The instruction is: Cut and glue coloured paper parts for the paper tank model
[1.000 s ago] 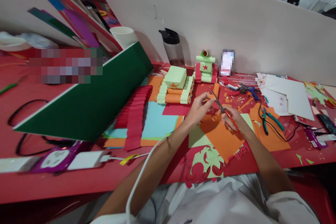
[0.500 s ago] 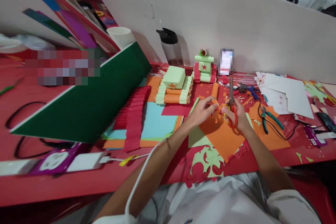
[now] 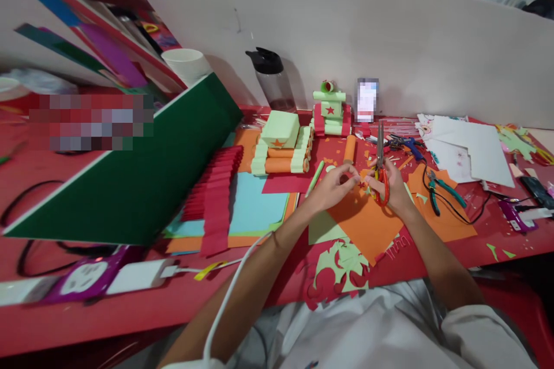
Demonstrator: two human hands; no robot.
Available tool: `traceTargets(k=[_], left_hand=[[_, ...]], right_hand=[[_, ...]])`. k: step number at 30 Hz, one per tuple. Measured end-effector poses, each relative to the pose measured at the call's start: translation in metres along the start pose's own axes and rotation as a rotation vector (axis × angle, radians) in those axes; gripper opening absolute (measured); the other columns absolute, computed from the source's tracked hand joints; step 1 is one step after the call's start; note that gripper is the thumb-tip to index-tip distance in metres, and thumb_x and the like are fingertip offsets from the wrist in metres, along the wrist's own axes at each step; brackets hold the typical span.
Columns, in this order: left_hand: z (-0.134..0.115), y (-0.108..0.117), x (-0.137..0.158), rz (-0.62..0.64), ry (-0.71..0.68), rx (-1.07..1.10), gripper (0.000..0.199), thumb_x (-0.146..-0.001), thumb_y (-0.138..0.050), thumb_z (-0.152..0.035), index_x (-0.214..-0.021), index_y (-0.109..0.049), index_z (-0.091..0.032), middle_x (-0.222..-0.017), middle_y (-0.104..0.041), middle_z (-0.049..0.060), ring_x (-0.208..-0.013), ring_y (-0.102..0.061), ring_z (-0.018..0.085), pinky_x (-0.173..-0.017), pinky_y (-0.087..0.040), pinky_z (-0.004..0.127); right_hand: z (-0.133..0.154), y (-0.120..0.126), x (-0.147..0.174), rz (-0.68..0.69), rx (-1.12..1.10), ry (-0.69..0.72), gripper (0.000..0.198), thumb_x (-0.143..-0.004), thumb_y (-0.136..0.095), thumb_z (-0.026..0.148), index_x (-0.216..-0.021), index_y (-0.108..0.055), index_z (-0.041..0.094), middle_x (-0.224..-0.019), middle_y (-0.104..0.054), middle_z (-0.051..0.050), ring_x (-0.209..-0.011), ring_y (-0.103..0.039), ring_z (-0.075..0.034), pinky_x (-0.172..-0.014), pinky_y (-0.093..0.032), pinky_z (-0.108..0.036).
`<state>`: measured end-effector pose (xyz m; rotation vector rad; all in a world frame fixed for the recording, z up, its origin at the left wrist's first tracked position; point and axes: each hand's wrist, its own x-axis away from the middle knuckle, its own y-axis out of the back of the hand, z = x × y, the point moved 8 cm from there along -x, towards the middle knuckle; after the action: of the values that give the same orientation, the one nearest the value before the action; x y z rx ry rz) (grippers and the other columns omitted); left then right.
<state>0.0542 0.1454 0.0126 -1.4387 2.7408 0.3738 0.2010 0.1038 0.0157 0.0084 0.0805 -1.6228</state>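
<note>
— Right hand [image 3: 392, 187]?
— Clenched around the red handles of the scissors [image 3: 381, 162], blades pointing straight up and away, toward the wall; whether shut or slightly parted, impossible to tell.
— Left hand [image 3: 331, 187]?
— Pinching a small orange scrap [image 3: 357, 180] between thumb and fingertips, just left of the scissor handles. Nearly touching the right hand, both low over the orange sheet [image 3: 367, 225].
— Which way from the blades to the scrap?
— Down and to the left of the tips; scrap level with the handles, not between the blades. Long axis of the scissors running near to far, roughly square to the table edge. Left hand clearly the nearer to the scrap, already gripping it.
— Room around?
— Tight on the far side: orange paper roll [image 3: 348, 149] just beyond the left fingers, paper tank [image 3: 282, 143] farther left, second tank [image 3: 329, 110] by the wall. On the right, green-handled pliers [image 3: 442, 193] and a black cable near the wrist. Toward the body, only flat paper: the orange sheet, a pale green piece [image 3: 322, 230], then the table's near edge [image 3: 259, 305]. Most free space above and toward the chest.
</note>
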Motion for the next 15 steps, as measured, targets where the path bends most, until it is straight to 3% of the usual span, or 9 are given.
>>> traceTargets(k=[6, 10, 15], left_hand=[[-0.0101, -0.0024, 0.002, -0.013, -0.018, 0.092, 0.03, -0.089, -0.071, -0.049, -0.09, -0.063, -0.02, -0.087, -0.064, 0.001, -0.066, -0.062, 0.013, -0.065, -0.052, 0.027], [-0.0089, -0.0075, 0.003, 0.009, 0.003, 0.055, 0.03, -0.09, -0.072, -0.049, -0.089, -0.064, -0.02, -0.074, -0.061, -0.001, -0.062, -0.059, 0.014, -0.06, -0.048, 0.025], [-0.0063, -0.0049, 0.0012, -0.036, -0.028, 0.116, 0.029, -0.089, -0.071, -0.047, -0.085, -0.062, -0.021, -0.082, -0.062, 0.0, -0.066, -0.062, 0.014, -0.062, -0.052, 0.025]], right_hand=[[0.0029, 0.0032, 0.0003, -0.068, -0.016, -0.004, 0.049, -0.075, -0.086, 0.038, -0.107, -0.052, 0.026, -0.087, -0.061, 0.007, -0.053, -0.056, -0.006, -0.05, -0.049, -0.021], [-0.0015, 0.003, -0.0007, -0.053, -0.019, 0.017, 0.051, -0.075, -0.086, 0.044, -0.108, -0.051, 0.026, -0.085, -0.06, 0.007, -0.053, -0.056, -0.006, -0.05, -0.049, -0.021], [-0.0054, 0.0004, -0.001, -0.024, -0.04, 0.021, 0.05, -0.076, -0.086, 0.044, -0.107, -0.051, 0.027, -0.085, -0.059, 0.008, -0.053, -0.055, -0.006, -0.05, -0.049, -0.021]])
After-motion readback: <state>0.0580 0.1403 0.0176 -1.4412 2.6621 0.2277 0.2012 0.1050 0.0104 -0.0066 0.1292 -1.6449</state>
